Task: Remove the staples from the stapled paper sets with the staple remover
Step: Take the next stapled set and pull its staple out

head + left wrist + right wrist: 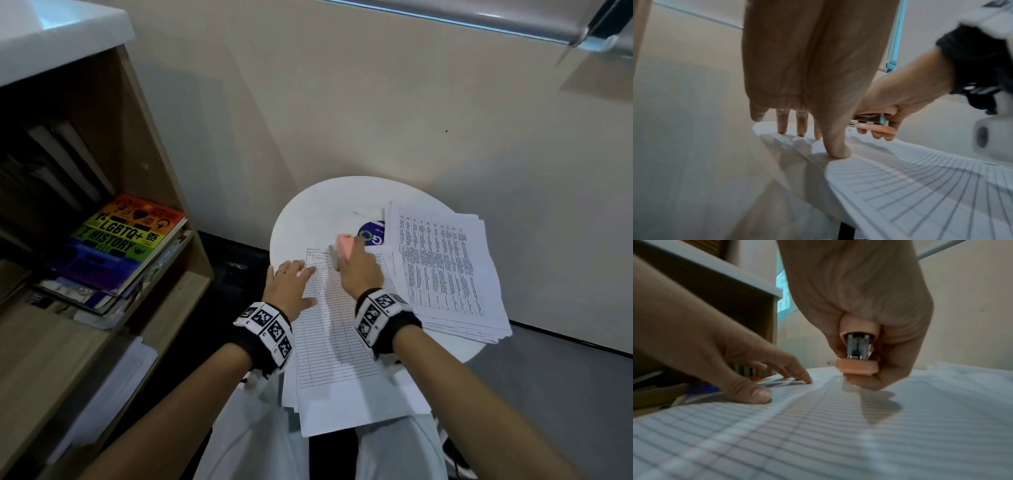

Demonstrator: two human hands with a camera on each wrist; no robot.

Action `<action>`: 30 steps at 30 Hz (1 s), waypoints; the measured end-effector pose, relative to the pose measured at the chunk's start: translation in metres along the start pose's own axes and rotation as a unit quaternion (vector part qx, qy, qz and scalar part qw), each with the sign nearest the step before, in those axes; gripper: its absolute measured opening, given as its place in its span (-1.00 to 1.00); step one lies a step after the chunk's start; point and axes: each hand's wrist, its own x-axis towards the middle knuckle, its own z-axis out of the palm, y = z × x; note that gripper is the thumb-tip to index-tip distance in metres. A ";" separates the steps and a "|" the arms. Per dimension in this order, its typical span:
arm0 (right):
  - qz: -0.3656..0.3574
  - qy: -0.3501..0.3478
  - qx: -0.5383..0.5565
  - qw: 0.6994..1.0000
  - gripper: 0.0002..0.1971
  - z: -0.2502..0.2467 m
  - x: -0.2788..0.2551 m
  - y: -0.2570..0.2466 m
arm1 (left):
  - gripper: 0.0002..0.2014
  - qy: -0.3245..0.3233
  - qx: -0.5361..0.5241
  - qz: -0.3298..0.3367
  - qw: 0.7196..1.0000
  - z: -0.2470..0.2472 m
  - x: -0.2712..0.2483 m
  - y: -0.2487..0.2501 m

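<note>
Both hands work near the paper's top edge: left hand (289, 286) fingers flat, right hand (359, 270) gripping staple remover (344, 246).

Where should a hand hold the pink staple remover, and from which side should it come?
Take the staple remover by its two pink pads, thumb on one and fingers on the other, coming from above and behind. The right hand grips it this way; its metal jaws point away, toward the ruled paper set, so the squeeze closes them.
</note>
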 end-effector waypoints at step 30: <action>0.024 -0.041 -0.034 0.998 -0.58 -0.024 -0.009 0.069 | -0.25 -0.109 0.033 0.099 0.989 0.003 0.017 0.045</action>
